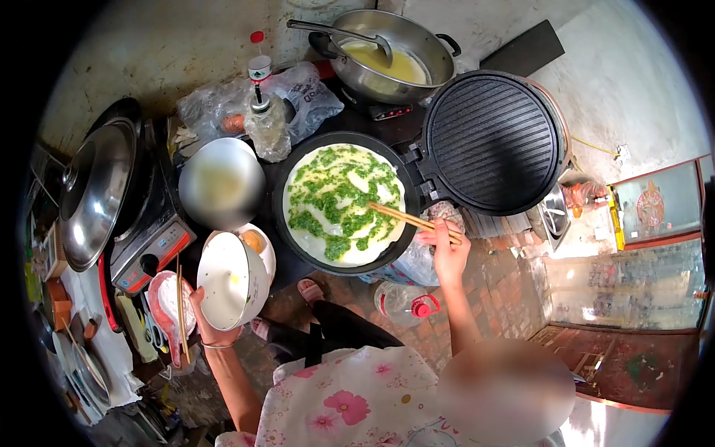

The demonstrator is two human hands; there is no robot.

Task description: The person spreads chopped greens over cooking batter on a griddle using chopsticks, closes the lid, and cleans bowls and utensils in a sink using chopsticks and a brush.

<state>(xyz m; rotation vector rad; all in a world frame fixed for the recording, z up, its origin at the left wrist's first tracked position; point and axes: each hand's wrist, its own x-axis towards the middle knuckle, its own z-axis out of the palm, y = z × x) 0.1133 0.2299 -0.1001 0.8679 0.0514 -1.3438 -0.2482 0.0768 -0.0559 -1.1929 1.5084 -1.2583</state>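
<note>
My right hand (448, 249) grips a pair of wooden chopsticks (406, 217), whose tips touch the green topping on a round, pale flatbread (346, 205). Chopped greens and yellowish egg are spread over the flatbread, which lies in the black lower plate of an electric griddle (281, 231). The griddle's ridged lid (494, 141) is folded back to the right. My left hand (203, 316) holds a white bowl (233, 281), tilted, with only a little residue inside. Beside that hand stands a pink dish of white powder (170, 298) with other chopsticks (181, 313) across it.
A steel pan (439, 63) with yellow liquid and a ladle (383, 48) sits behind the griddle. At left are a metal bowl (195, 167), a plate with eggs (264, 249), a stove (153, 257) and a lidded wok (97, 194). A plastic bottle (402, 302) stands low in front.
</note>
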